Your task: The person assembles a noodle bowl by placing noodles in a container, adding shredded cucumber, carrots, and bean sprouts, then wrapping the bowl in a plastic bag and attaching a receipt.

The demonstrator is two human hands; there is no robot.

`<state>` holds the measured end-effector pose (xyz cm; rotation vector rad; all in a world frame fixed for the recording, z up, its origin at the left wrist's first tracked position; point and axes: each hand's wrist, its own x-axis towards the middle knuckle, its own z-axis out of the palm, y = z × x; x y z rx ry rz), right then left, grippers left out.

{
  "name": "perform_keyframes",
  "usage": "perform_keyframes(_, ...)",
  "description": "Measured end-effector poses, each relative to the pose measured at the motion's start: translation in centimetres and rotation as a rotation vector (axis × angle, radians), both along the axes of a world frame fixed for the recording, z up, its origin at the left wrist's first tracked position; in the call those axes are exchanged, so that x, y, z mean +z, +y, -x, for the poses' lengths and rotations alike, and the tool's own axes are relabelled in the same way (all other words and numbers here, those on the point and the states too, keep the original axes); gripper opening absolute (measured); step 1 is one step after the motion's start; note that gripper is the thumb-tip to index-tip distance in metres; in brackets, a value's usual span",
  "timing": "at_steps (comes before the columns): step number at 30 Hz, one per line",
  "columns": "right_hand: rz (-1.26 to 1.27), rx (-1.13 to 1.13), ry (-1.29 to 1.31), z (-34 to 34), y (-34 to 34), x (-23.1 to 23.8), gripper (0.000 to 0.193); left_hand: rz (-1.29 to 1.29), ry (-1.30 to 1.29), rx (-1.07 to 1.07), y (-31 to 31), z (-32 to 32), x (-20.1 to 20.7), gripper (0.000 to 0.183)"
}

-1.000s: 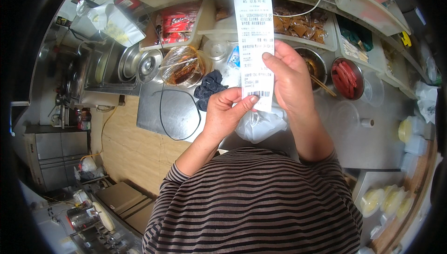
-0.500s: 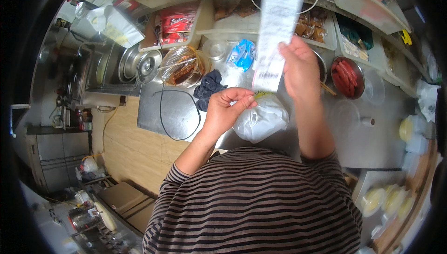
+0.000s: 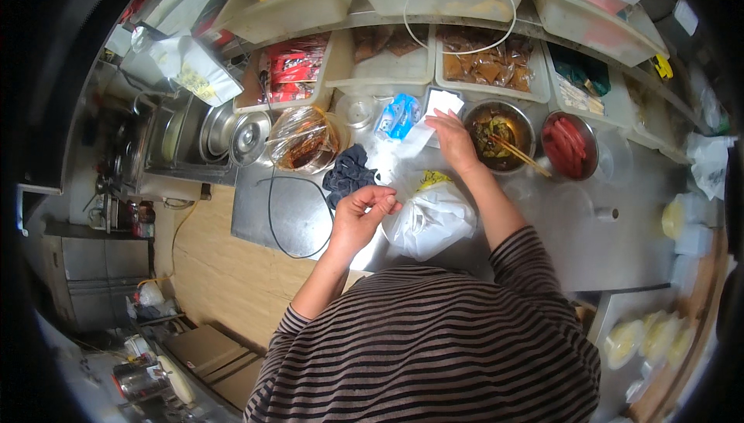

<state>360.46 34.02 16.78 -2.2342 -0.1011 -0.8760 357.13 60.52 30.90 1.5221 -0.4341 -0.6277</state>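
A white plastic bag [image 3: 434, 225] with a yellow-green mark on top sits in front of me on the metal counter. At the bag's upper left, my left hand [image 3: 361, 220] pinches thumb and fingertips together. What lies between them is too small to make out. Farther off, my right hand [image 3: 456, 145] has its fingers on a long white receipt [image 3: 420, 138], which lies low over the counter. Its thumb is hidden. Beside the receipt is a blue and white soft packet [image 3: 400, 117]. A bunched dark cloth [image 3: 350, 172] rests left of the bag.
A steel bowl with dark food and chopsticks [image 3: 501, 140] and a bowl of red sticks [image 3: 567, 146] stand at right. A film-covered container [image 3: 304, 142] and a black cable [image 3: 271, 210] are at left. Tubs of sachets [image 3: 493, 62] line the back beneath a shelf.
My right hand has brought the receipt down and left from its raised position, uncovering the bowl with chopsticks. My left hand has shifted slightly left and nearer, still pinched.
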Motion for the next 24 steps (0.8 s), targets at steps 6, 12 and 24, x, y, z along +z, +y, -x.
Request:
perform_keyframes(6, -0.046, -0.06, 0.046, 0.5, -1.0, -2.0, 0.028, -0.054, 0.004, -0.018, -0.5, 0.4, -0.3, 0.013)
perform_keyframes(12, -0.113, -0.012, 0.309, 0.8, -0.2, 1.6, 0.032, -0.097, -0.053, -0.004, 0.4, 0.1, -1.3, 0.013)
perform_keyframes(24, -0.887, -0.1, -0.758, 8.4, -14.9, 28.3, 0.013, -0.01, -0.031, -0.075, -1.2, -0.3, -1.3, 0.014)
